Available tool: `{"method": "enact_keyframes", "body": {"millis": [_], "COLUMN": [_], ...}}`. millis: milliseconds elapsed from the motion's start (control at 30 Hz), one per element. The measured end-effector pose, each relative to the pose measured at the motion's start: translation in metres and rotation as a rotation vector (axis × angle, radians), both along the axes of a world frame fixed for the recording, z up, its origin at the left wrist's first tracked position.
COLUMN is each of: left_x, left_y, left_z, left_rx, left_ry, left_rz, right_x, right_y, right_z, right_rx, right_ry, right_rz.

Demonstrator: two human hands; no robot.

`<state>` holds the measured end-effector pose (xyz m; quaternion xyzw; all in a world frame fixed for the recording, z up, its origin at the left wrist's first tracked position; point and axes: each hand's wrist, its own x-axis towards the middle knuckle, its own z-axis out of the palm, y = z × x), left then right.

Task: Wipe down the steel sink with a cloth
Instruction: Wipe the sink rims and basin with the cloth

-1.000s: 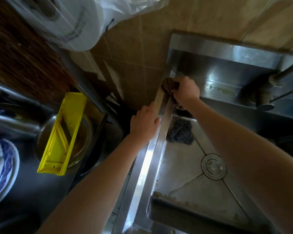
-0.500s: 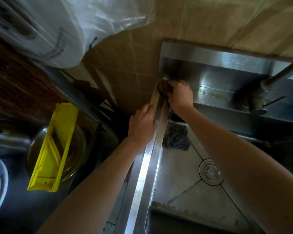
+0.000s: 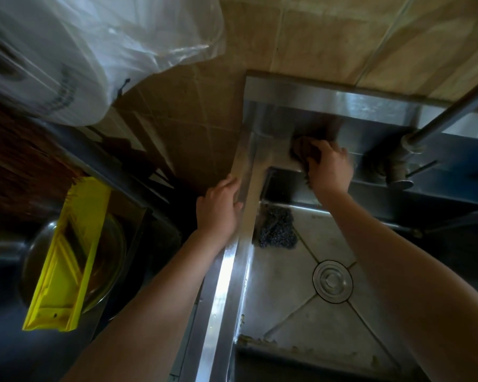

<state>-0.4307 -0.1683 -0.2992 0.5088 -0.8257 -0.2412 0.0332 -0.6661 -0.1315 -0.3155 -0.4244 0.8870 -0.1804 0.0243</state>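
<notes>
Grip: right hand (image 3: 330, 168) clamped on cloth (image 3: 304, 150) | left hand (image 3: 218, 213) seemingly flat on sink (image 3: 221, 285)

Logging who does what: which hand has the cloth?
The right hand grips the brown cloth on the sink's back ledge; the left hand merely rests on its left rim.

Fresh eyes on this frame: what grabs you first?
First, the right hand pressing a brown cloth onto the back ledge of the sink, near its far left corner, while the left hand rests on the left rim. Next, the bright yellow tray lying across a bowl at the left. Then the dark scourer in the basin's far left corner, beyond the drain.
</notes>
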Motion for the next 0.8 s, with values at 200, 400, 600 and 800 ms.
{"method": "enact_keyframes", "body": {"millis": [200,400,600,800], "left_x": [-0.002,-0.003,-0.002,-0.003], "left_y": [0.005,0.002,0.001,0.003], "left_z": [-0.001,-0.001,0.0,-0.004], "left_rx": [-0.041,-0.034,-0.058,-0.029], "left_ry": [-0.058,-0.058,-0.038,-0.029], "left_rz": [-0.012,-0.015,-0.024,0.007], "right_x": [-0.021,0.02,0.063,0.019], "right_y": [0.026,-0.015,-0.037,-0.001], "right_z": [-0.003,-0.003,-0.005,-0.003], "right_rx": [-0.008,0.053,0.042,0.032], "right_ry": [-0.034,-0.091,-0.112,-0.125], "right_rz": [-0.177,-0.016,0.132,-0.036]}}
